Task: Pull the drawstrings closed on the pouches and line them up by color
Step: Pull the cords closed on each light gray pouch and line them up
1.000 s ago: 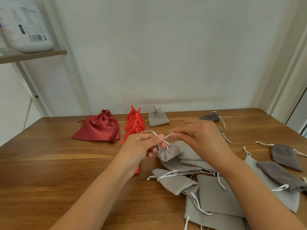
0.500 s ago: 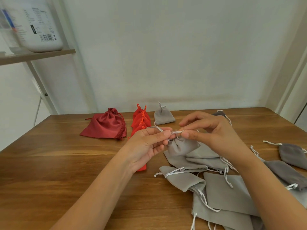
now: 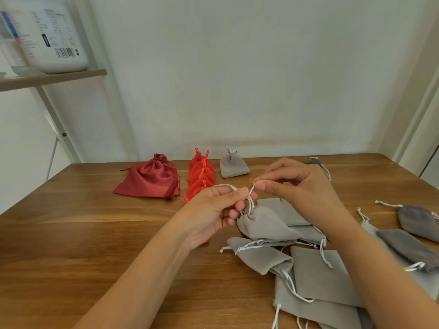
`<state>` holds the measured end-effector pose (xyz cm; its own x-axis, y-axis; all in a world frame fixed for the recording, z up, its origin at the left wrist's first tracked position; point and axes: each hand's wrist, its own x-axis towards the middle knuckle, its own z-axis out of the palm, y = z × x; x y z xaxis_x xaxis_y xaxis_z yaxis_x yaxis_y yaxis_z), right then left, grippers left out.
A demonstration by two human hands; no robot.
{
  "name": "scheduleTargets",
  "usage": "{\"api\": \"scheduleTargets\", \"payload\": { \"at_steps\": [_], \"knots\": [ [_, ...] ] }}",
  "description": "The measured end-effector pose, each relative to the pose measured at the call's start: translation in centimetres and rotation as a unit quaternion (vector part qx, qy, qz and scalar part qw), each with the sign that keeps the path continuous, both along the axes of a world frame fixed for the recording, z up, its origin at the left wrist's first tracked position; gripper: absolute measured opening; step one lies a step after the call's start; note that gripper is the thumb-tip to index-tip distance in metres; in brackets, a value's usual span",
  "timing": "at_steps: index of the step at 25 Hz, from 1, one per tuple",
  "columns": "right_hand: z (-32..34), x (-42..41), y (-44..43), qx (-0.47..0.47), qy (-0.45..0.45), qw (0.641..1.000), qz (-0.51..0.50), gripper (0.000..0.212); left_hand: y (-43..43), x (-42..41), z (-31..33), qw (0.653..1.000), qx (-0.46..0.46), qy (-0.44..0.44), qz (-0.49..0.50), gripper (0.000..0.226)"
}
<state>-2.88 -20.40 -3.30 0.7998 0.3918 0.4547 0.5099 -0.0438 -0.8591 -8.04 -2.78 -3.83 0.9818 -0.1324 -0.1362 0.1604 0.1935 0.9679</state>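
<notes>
Nearest on the wooden table (image 3: 71, 245) lies a loose heap of flat light-grey fabric pouches (image 3: 316, 276) with white cords, darker grey ones (image 3: 413, 245) off to the right. Just above the heap, the light-grey velvet pouch (image 3: 266, 224) hangs with its neck cinched. The left hand (image 3: 213, 210) pinches one white drawstring (image 3: 250, 198) loop, and the right hand (image 3: 299, 186) pinches the other strand between thumb and forefinger. Farther back sit a row of bright red pouches (image 3: 202, 176), a dark red satin pouch (image 3: 149, 179) left of them, and a closed grey pouch (image 3: 232, 165) to their right.
</notes>
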Motion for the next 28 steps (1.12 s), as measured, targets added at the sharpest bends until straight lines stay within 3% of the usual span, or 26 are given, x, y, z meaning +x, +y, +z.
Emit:
{"api": "scheduleTargets", "payload": {
  "at_steps": [4, 9, 12, 21, 24, 28],
  "knots": [
    [0.1, -0.4, 0.4, 0.0, -0.043, 0.999, -0.02, 0.01, 0.0, 0.1, -0.2, 0.999, -0.01, 0.017, 0.03, 0.013],
    [0.1, -1.1, 0.8, -0.035, -0.1, 0.994, 0.007, 0.014, 0.1, 0.4, -0.1, 0.981, -0.167, 0.057, 0.085, 0.012],
    [0.0, -1.1, 0.8, -0.053, -0.135, 0.989, 0.004, 0.014, 0.2, 0.2, 0.2, 0.978, -0.188, 0.037, 0.081, 0.014],
    [-0.1, -0.5, 0.5, -0.1, -0.107, 0.989, 0.032, 0.011, 0.3, 0.1, 0.2, 0.989, -0.112, -0.018, 0.096, 0.013],
    [0.0, -0.4, 0.2, -0.051, -0.06, 0.996, 0.051, 0.02, 0.5, 0.0, 0.2, 0.994, -0.034, -0.055, 0.09, 0.016],
    [0.1, 0.3, -0.4, -0.019, 0.001, 0.998, 0.067, 0.015, 0.2, -0.4, 0.4, 0.991, 0.047, -0.11, 0.065, 0.023]
  ]
}}
